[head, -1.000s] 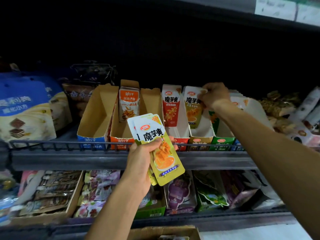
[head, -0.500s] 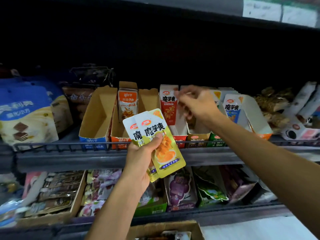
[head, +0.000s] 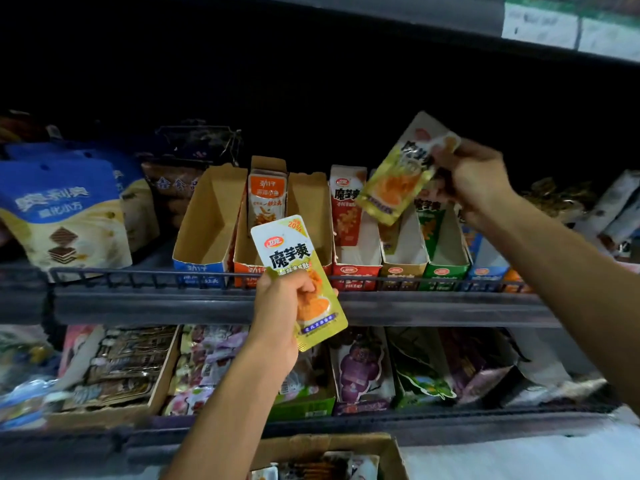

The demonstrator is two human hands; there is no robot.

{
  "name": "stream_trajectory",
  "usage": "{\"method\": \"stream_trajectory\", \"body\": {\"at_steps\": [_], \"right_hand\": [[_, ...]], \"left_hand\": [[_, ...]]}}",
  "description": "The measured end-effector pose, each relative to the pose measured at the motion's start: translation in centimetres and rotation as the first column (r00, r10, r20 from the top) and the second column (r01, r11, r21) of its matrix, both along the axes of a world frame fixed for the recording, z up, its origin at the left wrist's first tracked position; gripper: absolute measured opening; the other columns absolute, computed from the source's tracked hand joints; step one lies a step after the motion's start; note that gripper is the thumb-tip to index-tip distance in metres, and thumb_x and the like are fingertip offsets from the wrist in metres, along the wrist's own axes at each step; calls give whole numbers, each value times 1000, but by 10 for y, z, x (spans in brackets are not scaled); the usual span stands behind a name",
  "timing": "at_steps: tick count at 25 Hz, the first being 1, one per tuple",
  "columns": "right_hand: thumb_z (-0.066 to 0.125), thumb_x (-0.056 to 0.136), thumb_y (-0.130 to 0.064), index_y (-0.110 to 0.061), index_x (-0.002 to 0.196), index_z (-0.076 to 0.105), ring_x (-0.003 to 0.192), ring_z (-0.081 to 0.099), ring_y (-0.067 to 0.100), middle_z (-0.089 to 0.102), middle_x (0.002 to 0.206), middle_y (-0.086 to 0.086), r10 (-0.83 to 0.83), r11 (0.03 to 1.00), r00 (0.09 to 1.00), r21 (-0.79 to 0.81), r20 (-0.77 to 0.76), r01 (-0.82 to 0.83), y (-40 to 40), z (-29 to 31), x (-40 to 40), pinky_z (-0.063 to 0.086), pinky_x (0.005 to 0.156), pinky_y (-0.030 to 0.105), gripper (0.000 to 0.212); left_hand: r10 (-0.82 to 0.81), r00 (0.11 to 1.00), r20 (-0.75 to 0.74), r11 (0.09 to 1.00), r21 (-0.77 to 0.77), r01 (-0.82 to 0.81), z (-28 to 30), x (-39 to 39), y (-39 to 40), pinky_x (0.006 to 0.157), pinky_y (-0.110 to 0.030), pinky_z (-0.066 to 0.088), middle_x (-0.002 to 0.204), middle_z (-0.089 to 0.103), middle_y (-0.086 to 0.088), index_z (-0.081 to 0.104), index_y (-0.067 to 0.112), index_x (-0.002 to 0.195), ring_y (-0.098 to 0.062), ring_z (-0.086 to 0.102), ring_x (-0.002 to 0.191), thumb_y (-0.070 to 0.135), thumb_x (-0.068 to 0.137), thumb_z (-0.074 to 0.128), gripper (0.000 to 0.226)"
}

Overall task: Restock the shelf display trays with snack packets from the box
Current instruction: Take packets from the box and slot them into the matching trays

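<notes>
two dark wire-fronted shelves (head: 298,308)

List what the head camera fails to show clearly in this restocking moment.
- Cardboard box at the bottom: cut off by the frame edge, contents mostly unseen.
- Yellow snack packet in the right hand: motion-blurred, print unreadable.
- Yellow snack packet in the left hand: fingers cover its middle; whether more lie behind is hidden.
- Shelf back: too dark.

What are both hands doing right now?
Left hand: closed on a yellow snack packet before the shelf rail.
Right hand: closed on another yellow packet, tilted above the trays.
</notes>
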State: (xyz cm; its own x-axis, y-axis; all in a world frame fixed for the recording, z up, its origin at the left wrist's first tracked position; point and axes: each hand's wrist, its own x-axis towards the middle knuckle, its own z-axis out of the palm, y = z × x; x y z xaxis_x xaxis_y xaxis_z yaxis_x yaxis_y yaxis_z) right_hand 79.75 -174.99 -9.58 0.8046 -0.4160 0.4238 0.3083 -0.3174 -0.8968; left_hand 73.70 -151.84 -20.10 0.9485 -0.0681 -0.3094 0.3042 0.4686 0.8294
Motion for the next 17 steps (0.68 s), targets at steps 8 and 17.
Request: {"method": "stream_trajectory", "body": {"at_steps": [8, 17], "right_hand": [[54, 98, -8, -9, 102, 53, 42, 57, -1, 60, 77, 1, -56, 993, 983, -109, -175, 37, -12, -28, 38, 50, 41, 16, 4], [48, 97, 4, -7, 98, 57, 60, 55, 12, 53, 99, 12, -30, 998, 959, -55, -281, 15, 2, -42, 46, 49, 46, 17, 15]], "left_hand": [[19, 997, 75, 1000, 13, -20, 4, 3, -3, 64, -34, 60, 84, 77, 3, 67, 23, 94, -17, 73, 73, -7, 85, 61, 31], [15, 996, 89, 998, 52, -20, 4, 5, -1, 59, -31, 59, 87, 78, 5, 68, 23, 101, -12, 75, 71, -3, 86, 63, 30]]}}
